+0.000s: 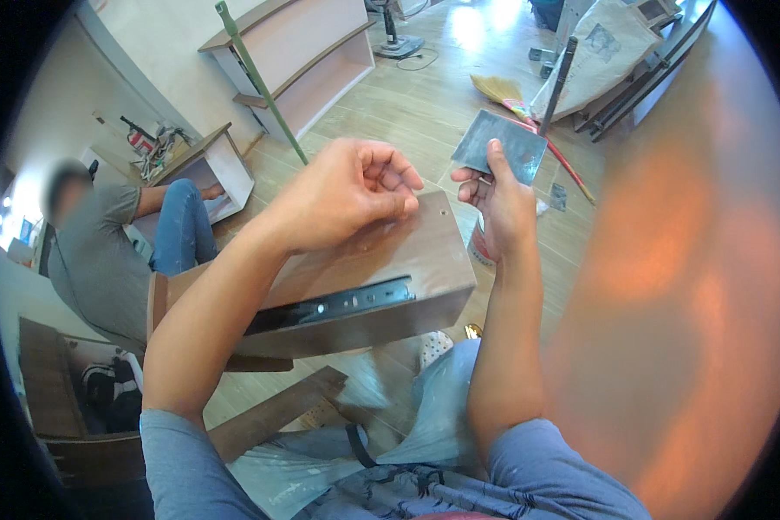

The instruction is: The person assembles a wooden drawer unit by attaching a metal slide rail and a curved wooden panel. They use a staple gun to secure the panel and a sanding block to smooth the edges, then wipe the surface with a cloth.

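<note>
Grey-blue shirt sleeves (550, 468) lie nearest, below both hands, with the bare forearms rising out of them. The left hand (360, 186) has its fingers curled in toward the thumb; I cannot tell whether they pinch anything small. The right hand (504, 204) is clamped on a flat, square grey plate (498, 146), its thumb across the face and its fingers behind, so the plate stands above that hand, well apart from the left one.

Just under the left hand is a long brown wooden box (446, 251), a black metal slide (355, 300) fixed along its near side. Behind the right wrist a can (480, 244) shows in part. Beyond the right hand, a broom (497, 87) with a red handle lies on the tiled floor (442, 91).

Past the left hand, a green pole (264, 84) leans before a white and brown shelf unit (290, 65). Farther to its left, another person (100, 260) in a grey top sits by a low cabinet (227, 173). Well right of the right hand spreads a blurred orange-brown surface (667, 364).
</note>
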The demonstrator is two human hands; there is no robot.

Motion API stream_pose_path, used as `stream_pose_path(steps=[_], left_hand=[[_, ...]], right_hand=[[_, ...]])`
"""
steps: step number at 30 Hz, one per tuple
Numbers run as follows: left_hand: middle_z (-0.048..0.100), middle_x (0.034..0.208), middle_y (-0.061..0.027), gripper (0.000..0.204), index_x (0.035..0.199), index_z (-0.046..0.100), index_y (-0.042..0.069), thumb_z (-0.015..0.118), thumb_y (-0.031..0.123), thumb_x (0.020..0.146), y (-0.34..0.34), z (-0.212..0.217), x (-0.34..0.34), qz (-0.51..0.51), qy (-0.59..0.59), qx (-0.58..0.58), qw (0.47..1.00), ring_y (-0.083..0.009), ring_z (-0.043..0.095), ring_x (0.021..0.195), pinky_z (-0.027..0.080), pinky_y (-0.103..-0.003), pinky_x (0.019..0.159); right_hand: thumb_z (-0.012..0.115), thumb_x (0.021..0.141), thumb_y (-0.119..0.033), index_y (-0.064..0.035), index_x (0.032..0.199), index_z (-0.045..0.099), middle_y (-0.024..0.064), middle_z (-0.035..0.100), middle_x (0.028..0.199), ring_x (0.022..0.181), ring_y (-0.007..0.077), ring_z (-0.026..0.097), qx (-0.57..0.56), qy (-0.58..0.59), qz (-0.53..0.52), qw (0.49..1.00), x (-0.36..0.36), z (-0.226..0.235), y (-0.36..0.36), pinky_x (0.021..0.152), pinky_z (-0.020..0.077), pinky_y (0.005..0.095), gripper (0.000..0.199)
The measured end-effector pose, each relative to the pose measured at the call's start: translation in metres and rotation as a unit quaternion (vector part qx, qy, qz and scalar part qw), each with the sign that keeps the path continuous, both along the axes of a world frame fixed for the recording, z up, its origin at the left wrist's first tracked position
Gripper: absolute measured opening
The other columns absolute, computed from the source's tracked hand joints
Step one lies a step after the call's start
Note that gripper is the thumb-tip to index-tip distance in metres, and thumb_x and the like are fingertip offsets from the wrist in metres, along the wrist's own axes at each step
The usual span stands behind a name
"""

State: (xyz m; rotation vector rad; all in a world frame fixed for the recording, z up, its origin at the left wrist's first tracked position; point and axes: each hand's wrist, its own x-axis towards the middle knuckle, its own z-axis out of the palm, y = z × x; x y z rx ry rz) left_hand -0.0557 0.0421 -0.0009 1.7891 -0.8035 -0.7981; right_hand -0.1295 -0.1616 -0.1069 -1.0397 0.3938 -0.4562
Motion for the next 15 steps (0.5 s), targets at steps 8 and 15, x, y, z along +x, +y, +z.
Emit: stream_pose_path(steps=[8, 15], left_hand=[[0.072, 0.089, -0.0004, 0.008, 0.1, 0.071, 0.0, 0.076, 0.003, 0.095, -0.023, 0.0, 0.004, -0.033, -0.028, 0.067, 0.997, -0.0073, 0.066, 0.08, 0.053, -0.023, 0.075], [0.072, 0.086, -0.0016, 0.006, 0.095, 0.074, 0.0, 0.075, 0.005, 0.093, -0.045, 0.021, 0.001, -0.103, -0.197, 0.196, 0.955, -0.0081, 0.062, 0.078, 0.051, -0.027, 0.071]], right_hand=[[0.061, 0.106, -0.051, 0.0, 0.113, 0.069, 0.0104, 0.074, 0.093, 0.08, 0.0173, 0.069, -0.092, 0.074, 0.095, 0.988, 0.017, 0.003, 0.014, 0.08, 0.0552, 0.0336, 0.052], [0.059, 0.106, -0.052, 0.0039, 0.117, 0.068, 0.0175, 0.074, 0.105, 0.095, 0.0238, 0.07, -0.176, 0.072, 0.141, 0.972, 0.026, -0.013, 0.015, 0.088, 0.0542, 0.0393, 0.058]])
